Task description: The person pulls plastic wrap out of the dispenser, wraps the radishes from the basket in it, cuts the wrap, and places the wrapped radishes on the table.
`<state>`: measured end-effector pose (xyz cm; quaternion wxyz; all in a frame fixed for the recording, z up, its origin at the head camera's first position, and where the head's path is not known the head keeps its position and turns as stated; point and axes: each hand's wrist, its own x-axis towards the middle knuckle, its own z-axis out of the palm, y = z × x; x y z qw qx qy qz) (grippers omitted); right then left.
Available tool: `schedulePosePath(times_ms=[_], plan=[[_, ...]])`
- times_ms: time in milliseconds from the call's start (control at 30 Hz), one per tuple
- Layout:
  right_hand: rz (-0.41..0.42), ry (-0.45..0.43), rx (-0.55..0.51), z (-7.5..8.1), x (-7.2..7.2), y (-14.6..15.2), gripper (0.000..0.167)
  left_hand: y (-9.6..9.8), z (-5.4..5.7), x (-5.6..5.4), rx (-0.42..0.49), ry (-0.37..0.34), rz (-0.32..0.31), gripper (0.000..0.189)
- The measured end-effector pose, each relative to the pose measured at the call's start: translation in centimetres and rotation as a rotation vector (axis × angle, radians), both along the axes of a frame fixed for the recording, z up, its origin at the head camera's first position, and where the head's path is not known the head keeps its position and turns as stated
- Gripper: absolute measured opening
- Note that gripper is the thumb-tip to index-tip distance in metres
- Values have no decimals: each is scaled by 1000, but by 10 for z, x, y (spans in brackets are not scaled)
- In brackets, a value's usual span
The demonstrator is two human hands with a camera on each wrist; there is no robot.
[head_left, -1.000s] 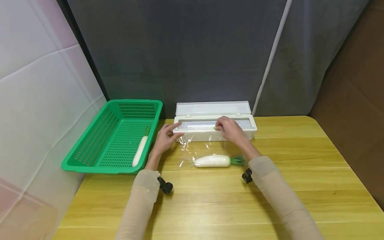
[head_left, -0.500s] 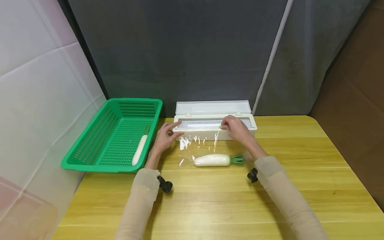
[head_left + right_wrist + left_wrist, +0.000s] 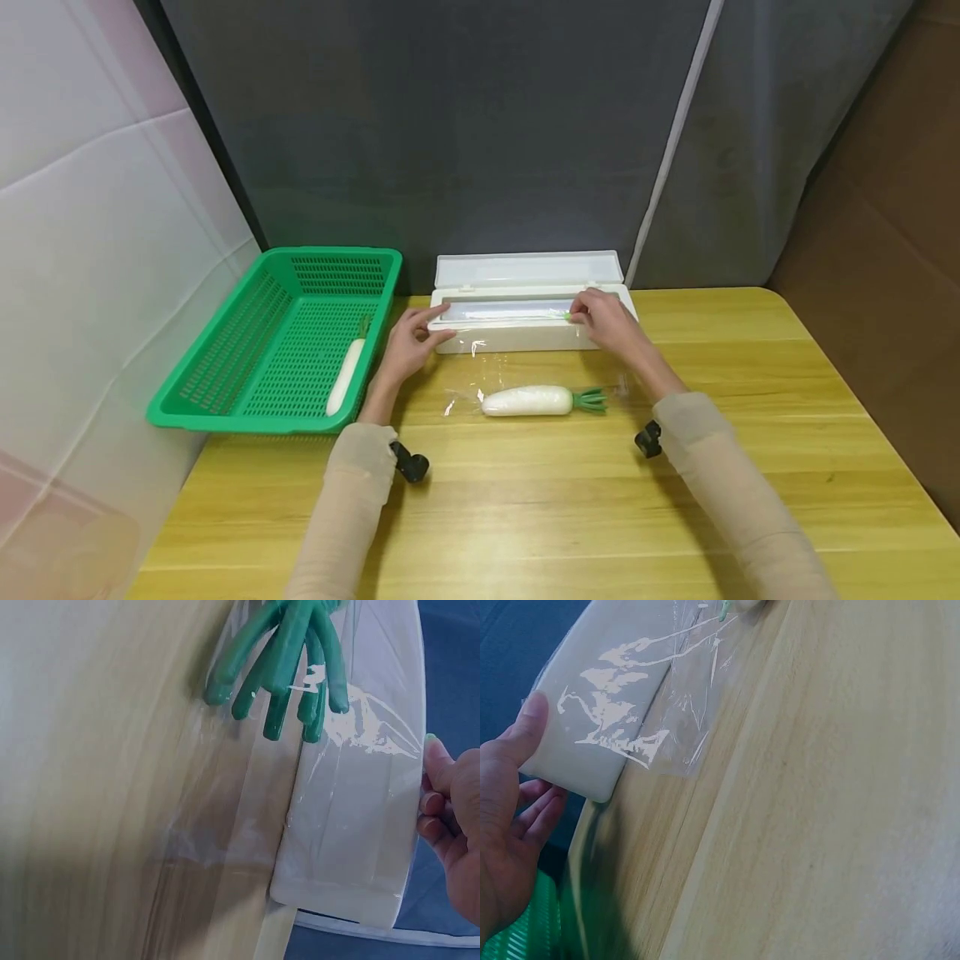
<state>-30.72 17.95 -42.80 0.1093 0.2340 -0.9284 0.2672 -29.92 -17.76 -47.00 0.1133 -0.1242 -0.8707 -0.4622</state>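
Left hand [image 3: 407, 346]: gripped the white box [image 3: 517, 339] by its left end, thumb and index finger spread.
Right hand [image 3: 611, 325]: pinched the green tab [image 3: 567, 316] toward the box's right end.
Clear film [image 3: 491, 365]: ran from the box's front to the white radish [image 3: 527, 401] on the table [image 3: 525, 517].
Green basket [image 3: 247, 423]: stood at left, a second radish [image 3: 347, 379] inside.

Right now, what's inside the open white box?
A long pale strip, perhaps rolled film, shows inside the white box. The right hand covers part of the opening's right side; what lies behind it, or beneath the strip, cannot be seen.
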Motion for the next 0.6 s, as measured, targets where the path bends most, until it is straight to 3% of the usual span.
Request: schedulePosePath(times_ms=[600], plan=[[-21, 13, 4, -1, 1, 28, 7, -1, 0, 1, 15, -5, -7, 50]])
